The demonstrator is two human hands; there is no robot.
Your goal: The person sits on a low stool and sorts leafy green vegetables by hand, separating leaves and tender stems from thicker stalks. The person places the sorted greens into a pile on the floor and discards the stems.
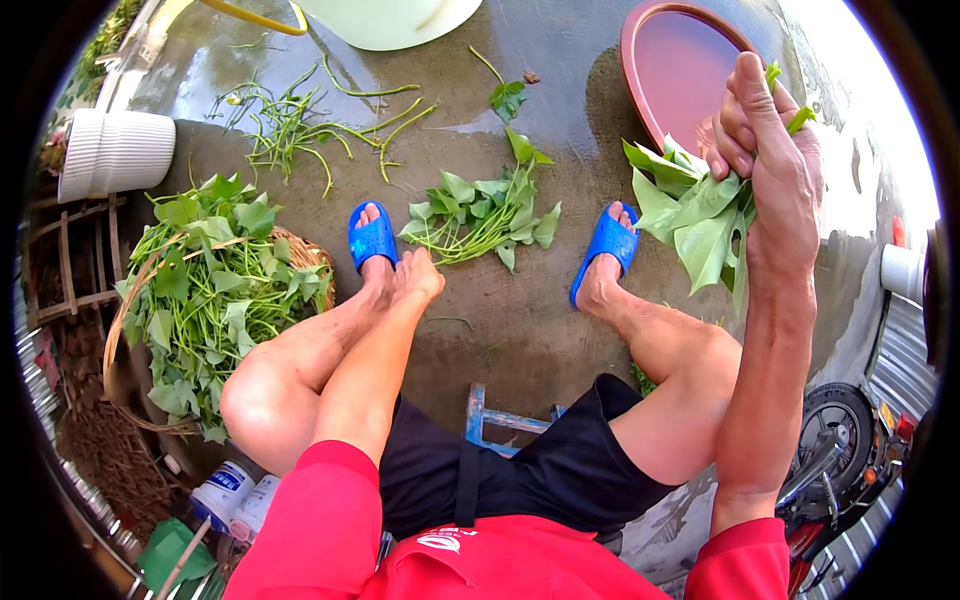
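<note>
My right hand [772,142] is raised at the right, closed around a bunch of leafy green stems [694,214] whose broad leaves hang down and whose cut ends stick out above. Beside my foot in the blue slipper, my left hand [417,276] is at the stem ends of a leafy bundle [487,214] lying on the wet floor; its fingers are mostly hidden, so its grip is unclear. A wicker basket [311,262] heaped with leafy vines [199,300] stands at the left. Bare green stems [289,127] lie scattered beyond it.
A reddish-brown basin [682,67] stands beyond my right hand, with a pale tub [390,19] and yellow hose [255,16] at the top. A white ribbed pot [120,154] is at the left. Part of a blue stool [517,420] shows between my legs. A motorcycle [832,450] stands lower right.
</note>
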